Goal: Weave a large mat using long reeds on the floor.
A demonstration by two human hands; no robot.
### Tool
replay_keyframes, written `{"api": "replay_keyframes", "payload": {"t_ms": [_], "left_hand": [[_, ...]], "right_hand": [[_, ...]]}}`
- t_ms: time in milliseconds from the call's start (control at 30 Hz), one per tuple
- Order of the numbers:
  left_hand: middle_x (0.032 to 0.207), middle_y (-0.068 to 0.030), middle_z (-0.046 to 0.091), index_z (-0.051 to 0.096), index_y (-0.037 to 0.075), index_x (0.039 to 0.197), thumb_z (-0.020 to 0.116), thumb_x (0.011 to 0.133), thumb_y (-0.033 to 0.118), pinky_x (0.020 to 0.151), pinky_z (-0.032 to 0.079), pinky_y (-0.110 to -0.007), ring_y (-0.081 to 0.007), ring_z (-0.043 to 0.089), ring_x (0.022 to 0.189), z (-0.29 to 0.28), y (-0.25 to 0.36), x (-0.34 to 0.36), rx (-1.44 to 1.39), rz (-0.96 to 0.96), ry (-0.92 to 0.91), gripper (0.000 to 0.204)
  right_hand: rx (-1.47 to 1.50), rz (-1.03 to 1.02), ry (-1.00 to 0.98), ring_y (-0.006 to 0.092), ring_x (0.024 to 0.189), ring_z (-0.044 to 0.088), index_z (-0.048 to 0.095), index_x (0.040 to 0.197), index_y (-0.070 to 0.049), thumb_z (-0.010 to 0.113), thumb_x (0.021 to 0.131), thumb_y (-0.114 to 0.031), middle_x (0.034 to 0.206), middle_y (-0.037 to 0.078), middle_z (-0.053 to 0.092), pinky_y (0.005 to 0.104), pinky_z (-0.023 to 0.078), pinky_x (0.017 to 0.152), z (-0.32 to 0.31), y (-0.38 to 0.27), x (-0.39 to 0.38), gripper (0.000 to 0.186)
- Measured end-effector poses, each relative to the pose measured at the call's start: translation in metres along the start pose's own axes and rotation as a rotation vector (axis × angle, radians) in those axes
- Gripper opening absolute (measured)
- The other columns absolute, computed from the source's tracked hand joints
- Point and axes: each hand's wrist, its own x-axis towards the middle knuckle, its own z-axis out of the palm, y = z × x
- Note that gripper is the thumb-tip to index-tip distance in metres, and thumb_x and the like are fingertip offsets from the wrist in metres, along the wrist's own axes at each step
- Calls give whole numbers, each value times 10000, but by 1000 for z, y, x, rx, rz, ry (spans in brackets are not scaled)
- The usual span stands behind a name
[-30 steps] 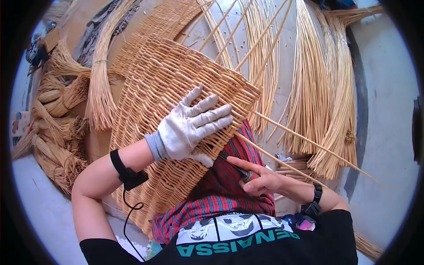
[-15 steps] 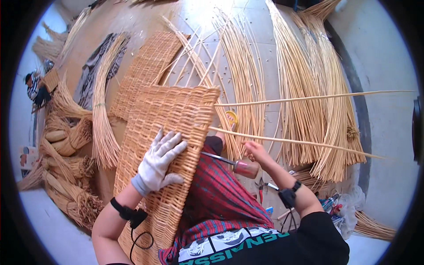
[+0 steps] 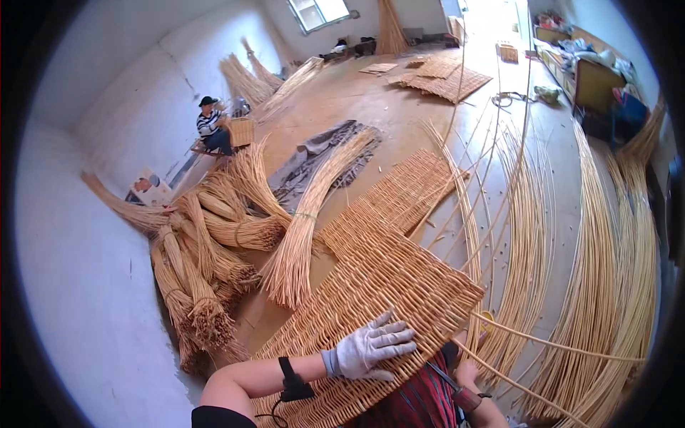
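A woven wicker panel (image 3: 399, 278) lies slanted across my lap, over a red and blue checked cloth (image 3: 421, 401). My left hand (image 3: 371, 348), in a whitish glove, rests flat on the weave near the right edge, fingers spread. Beyond that edge is my bare right hand (image 3: 467, 374), low in the view, its fingers too small and partly hidden to read. Close beside it, a tool with a metal shaft and a reddish-brown handle (image 3: 467, 399) points at the panel's edge. Two long willow rods (image 3: 556, 335) stick out to the right from the panel.
Another woven panel (image 3: 392, 196) lies on the floor ahead. Long loose rods (image 3: 599, 271) spread along the right. Tied bundles (image 3: 207, 307) pile up at the left by the wall, and one bundle (image 3: 307, 221) lies near a dark cloth (image 3: 307, 160). A person (image 3: 214, 128) sits far left.
The view has swung left and up, showing more of the room. My left hand stays flat on the panel. My right hand now appears lower, near the bottom edge.
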Motion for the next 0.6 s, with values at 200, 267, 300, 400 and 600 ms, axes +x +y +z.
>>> {"api": "replay_keyframes", "payload": {"t_ms": [200, 267, 300, 400, 600], "left_hand": [[1618, -113, 498, 527, 163, 1576, 697, 964, 565, 1302, 223, -612, -355, 450, 1509, 8, -2, -3, -11, 37, 34, 751], [1612, -118, 506, 528, 160, 1574, 698, 968, 550, 1303, 226, -605, -353, 457, 1505, 7, -5, -5, -4, 43, 36, 741], [1605, -122, 515, 529, 165, 1574, 699, 968, 550, 1304, 231, -597, -349, 463, 1502, 7, -6, -6, -5, 52, 45, 738], [1611, -115, 507, 521, 180, 1580, 672, 993, 529, 1314, 213, -598, -339, 456, 1508, 5, -4, -8, -9, 26, 45, 699], [1635, -89, 480, 501, 197, 1592, 663, 1004, 530, 1320, 196, -596, -316, 431, 1527, 11, -3, -11, 5, 42, 88, 695]], "right_hand": [[-56, 6, 6, 458, 891, 738, 756, 1133, -104, 710, 925, -454, 976, 219, 767, 538, 590, 756, -5, 16, 3, 410], [-63, 14, 17, 454, 888, 739, 754, 1133, -101, 714, 924, -452, 974, 219, 767, 536, 591, 754, -6, 19, 2, 411], [-68, 16, 24, 453, 886, 740, 753, 1134, -100, 716, 923, -452, 972, 219, 767, 535, 591, 753, -6, 19, 1, 412], [-59, 9, 41, 447, 881, 743, 749, 1135, -96, 723, 921, -449, 969, 219, 767, 532, 591, 750, -9, 21, 1, 414], [196, -122, 148, 437, 872, 748, 743, 1138, -89, 736, 917, -445, 961, 219, 767, 525, 592, 744, -46, 45, -14, 418]]}}
